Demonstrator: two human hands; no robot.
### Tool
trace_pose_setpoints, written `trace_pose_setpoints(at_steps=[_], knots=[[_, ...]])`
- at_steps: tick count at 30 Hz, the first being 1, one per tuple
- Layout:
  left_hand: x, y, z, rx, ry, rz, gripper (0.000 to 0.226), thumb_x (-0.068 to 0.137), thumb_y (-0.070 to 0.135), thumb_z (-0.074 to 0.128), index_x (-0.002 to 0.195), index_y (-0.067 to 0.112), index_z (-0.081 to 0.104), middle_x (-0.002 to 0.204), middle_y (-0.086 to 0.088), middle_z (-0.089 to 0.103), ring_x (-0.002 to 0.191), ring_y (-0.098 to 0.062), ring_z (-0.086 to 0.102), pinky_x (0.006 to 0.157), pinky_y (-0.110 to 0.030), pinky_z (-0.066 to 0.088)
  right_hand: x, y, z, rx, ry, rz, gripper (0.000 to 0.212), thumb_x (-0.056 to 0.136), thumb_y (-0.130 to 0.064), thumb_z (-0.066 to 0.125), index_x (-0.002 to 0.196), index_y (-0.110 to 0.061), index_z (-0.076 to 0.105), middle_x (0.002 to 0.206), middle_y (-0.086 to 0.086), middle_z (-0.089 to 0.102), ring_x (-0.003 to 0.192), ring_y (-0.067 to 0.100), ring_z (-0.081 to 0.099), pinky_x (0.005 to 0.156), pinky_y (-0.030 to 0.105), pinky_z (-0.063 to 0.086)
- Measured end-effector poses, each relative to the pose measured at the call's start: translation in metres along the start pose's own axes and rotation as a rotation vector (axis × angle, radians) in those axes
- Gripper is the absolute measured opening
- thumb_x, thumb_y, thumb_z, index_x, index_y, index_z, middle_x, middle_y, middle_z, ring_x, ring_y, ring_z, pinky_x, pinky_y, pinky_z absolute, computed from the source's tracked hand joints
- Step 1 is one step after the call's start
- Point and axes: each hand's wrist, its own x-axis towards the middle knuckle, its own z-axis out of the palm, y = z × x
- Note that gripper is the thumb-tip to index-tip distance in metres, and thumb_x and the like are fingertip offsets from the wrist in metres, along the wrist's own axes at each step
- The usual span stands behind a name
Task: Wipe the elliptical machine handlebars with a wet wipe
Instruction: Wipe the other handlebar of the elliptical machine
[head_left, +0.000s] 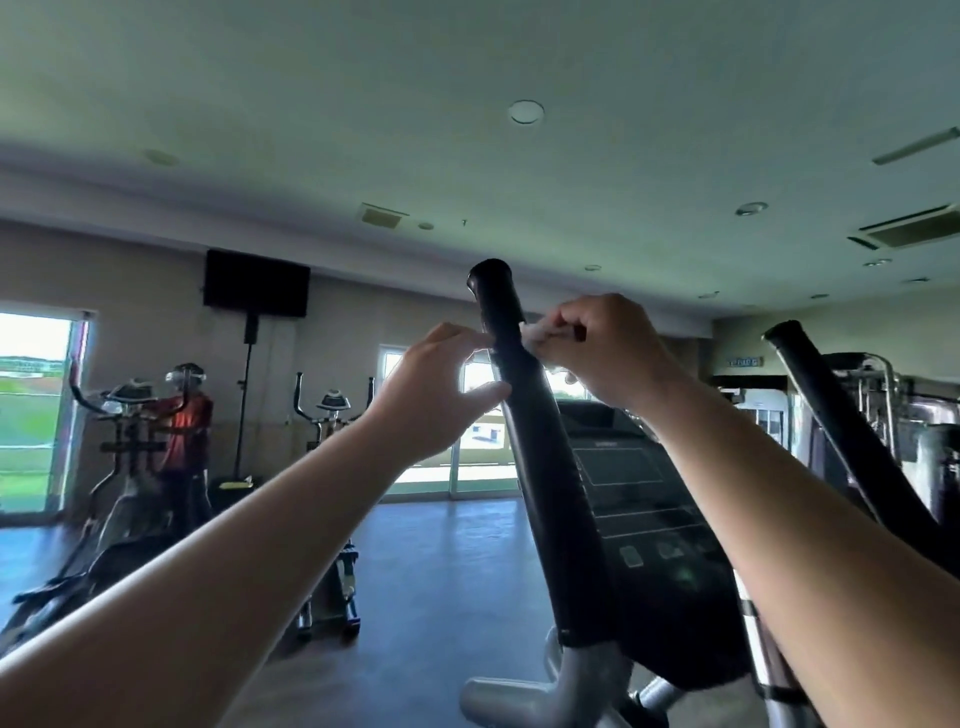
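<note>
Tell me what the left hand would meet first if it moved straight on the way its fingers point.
The black handlebar. The left hand points right at it, fingertips and thumb at its edge; contact is hard to judge. The right hand holds the wet wipe on its other side.

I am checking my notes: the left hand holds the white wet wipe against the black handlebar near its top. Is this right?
No. The head view shows that the right hand holds the white wet wipe against the black handlebar near its top.
</note>
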Motion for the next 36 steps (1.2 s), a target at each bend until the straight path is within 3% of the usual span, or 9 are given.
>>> trace_pose_setpoints(at_steps=[4, 7, 9, 13, 15, 18, 24, 30, 36], knots=[[-0.005, 0.003, 0.005, -0.031, 0.040, -0.042, 0.045, 0.086, 0.034, 0.077, 0.129, 0.027, 0.067, 0.126, 0.011, 0.063, 0.111, -0.006, 0.060, 0.092, -0.019, 0.041, 0.018, 0.001, 0.008, -0.002, 0.132, -0.015, 0.021, 0.085, -0.029, 0.077, 0.089, -0.008, 0.078, 0.081, 0.006, 0.077, 0.074, 0.018, 0.070, 0.072, 0.035, 0.055], [-0.014, 0.004, 0.009, -0.049, 0.034, -0.058, 0.048, 0.086, 0.036, 0.076, 0.132, 0.027, 0.065, 0.126, 0.013, 0.062, 0.114, -0.008, 0.062, 0.096, -0.030, 0.050, -0.003, 0.000, 0.010, 0.042, 0.118, -0.047, 0.011, 0.087, -0.025, 0.076, 0.077, -0.029, 0.072, 0.072, -0.010, 0.066, 0.063, -0.002, 0.057, 0.064, 0.025, 0.046], [-0.021, 0.005, 0.011, -0.052, 0.022, -0.042, 0.050, 0.087, 0.037, 0.076, 0.134, 0.029, 0.063, 0.126, 0.014, 0.061, 0.113, -0.008, 0.062, 0.095, -0.037, 0.055, -0.035, 0.005, 0.005, 0.013, 0.051, -0.074, 0.009, 0.087, -0.027, 0.075, 0.079, -0.028, 0.074, 0.070, -0.014, 0.061, 0.062, -0.003, 0.054, 0.063, 0.019, 0.042], [-0.034, 0.007, 0.012, -0.059, 0.016, -0.030, 0.052, 0.087, 0.041, 0.076, 0.135, 0.031, 0.062, 0.125, 0.015, 0.061, 0.112, -0.005, 0.062, 0.091, -0.039, 0.057, -0.041, 0.009, -0.006, 0.087, 0.042, -0.042, 0.011, 0.086, -0.030, 0.076, 0.091, -0.021, 0.079, 0.078, -0.006, 0.075, 0.066, 0.008, 0.068, 0.068, 0.031, 0.058], [-0.039, 0.009, 0.013, -0.078, 0.009, -0.038, 0.053, 0.087, 0.040, 0.077, 0.136, 0.031, 0.061, 0.126, 0.016, 0.061, 0.113, -0.003, 0.062, 0.091, -0.038, 0.058, -0.023, 0.007, -0.006, 0.086, 0.106, -0.035, 0.016, 0.087, -0.027, 0.076, 0.101, -0.021, 0.079, 0.090, -0.007, 0.078, 0.074, 0.000, 0.068, 0.077, 0.032, 0.059], [-0.048, 0.012, 0.016, -0.097, 0.002, -0.043, 0.053, 0.087, 0.039, 0.077, 0.137, 0.032, 0.061, 0.125, 0.014, 0.062, 0.110, -0.006, 0.064, 0.089, -0.038, 0.058, -0.027, 0.007, 0.005, 0.118, 0.083, -0.042, 0.011, 0.089, -0.025, 0.074, 0.098, -0.022, 0.078, 0.082, -0.017, 0.072, 0.070, -0.010, 0.062, 0.072, 0.026, 0.057], [-0.061, 0.013, 0.017, -0.096, -0.019, -0.038, 0.057, 0.086, 0.041, 0.078, 0.139, 0.031, 0.059, 0.123, 0.016, 0.062, 0.106, -0.009, 0.065, 0.085, -0.036, 0.059, -0.085, 0.018, -0.007, 0.168, -0.056, 0.001, 0.006, 0.090, -0.026, 0.073, 0.094, -0.026, 0.078, 0.082, -0.018, 0.068, 0.067, -0.005, 0.063, 0.064, 0.007, 0.043], [-0.063, 0.019, 0.016, -0.102, -0.014, -0.060, 0.058, 0.086, 0.038, 0.078, 0.140, 0.029, 0.058, 0.129, 0.017, 0.061, 0.113, 0.000, 0.062, 0.085, -0.033, 0.059, -0.068, 0.010, 0.004, 0.321, 0.039, 0.085, 0.011, 0.090, -0.027, 0.075, 0.100, -0.028, 0.078, 0.087, -0.009, 0.074, 0.064, 0.007, 0.070, 0.068, 0.035, 0.062], [-0.067, 0.019, 0.018, -0.191, -0.028, -0.077, 0.059, 0.087, 0.031, 0.079, 0.141, 0.028, 0.057, 0.129, 0.013, 0.060, 0.113, -0.003, 0.061, 0.085, -0.036, 0.059, -0.093, -0.014, -0.022, 0.059, -0.127, -0.040, 0.010, 0.085, -0.038, 0.069, 0.092, -0.034, 0.075, 0.079, -0.012, 0.067, 0.067, 0.000, 0.060, 0.058, 0.012, 0.043]])
